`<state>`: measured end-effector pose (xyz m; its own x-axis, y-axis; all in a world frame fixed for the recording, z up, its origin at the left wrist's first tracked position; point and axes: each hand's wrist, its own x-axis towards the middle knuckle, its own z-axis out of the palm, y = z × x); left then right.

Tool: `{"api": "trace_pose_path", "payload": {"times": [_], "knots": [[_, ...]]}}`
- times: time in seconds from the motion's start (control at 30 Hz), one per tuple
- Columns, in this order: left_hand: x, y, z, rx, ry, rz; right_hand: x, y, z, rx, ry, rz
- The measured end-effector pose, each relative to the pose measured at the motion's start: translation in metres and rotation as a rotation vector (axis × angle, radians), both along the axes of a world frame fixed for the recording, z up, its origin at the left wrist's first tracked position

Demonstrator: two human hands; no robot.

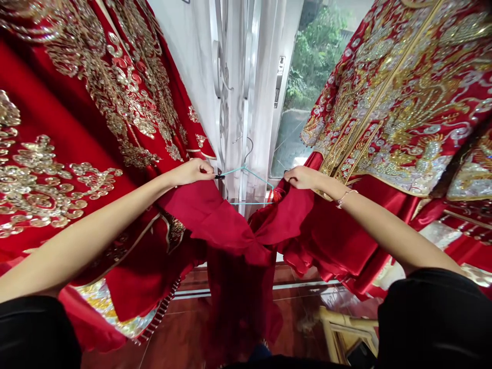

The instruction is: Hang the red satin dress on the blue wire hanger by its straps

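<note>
A plain dark-red dress (230, 230) hangs between my two hands, spread wide at its top edge. Its gathered middle dips to a knot-like fold, and the long skirt falls toward the floor. My left hand (195, 172) is closed on the left top corner, where a small black piece shows by the fingertips. On the other side, my right hand (302, 178) pinches the right top corner. A light-blue wire hanger (251, 171) with a silver hook stands upright between the hands, just behind the dress's top edge. Whether either hand also grips the hanger is hidden.
Red garments with gold embroidery hang close on both sides, a long gown (88, 118) at left and a beaded jacket (407, 102) at right. Ahead are a white curtain (265, 92) and a glass door (295, 133). A yellowish wooden frame (330, 333) stands on the red-brown floor (177, 328).
</note>
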<state>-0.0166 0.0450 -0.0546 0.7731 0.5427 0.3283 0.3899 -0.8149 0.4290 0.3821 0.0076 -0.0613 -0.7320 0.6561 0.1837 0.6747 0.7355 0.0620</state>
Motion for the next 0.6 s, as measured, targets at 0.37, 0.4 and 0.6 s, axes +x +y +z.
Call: {"api": "trace_pose_path", "payload": {"times": [0.37,0.4,0.6], "knots": [[-0.002,0.008,-0.018,0.134,0.035,0.109,-0.091,-0.006,0.013,0.070,0.041,0.102],[-0.003,0.004,-0.021,0.185,0.009,0.160,-0.093,-0.011,0.012,0.092,0.168,0.135],[-0.018,-0.050,-0.057,0.506,-0.455,0.458,-0.057,-0.042,-0.018,0.362,0.966,-0.086]]}}
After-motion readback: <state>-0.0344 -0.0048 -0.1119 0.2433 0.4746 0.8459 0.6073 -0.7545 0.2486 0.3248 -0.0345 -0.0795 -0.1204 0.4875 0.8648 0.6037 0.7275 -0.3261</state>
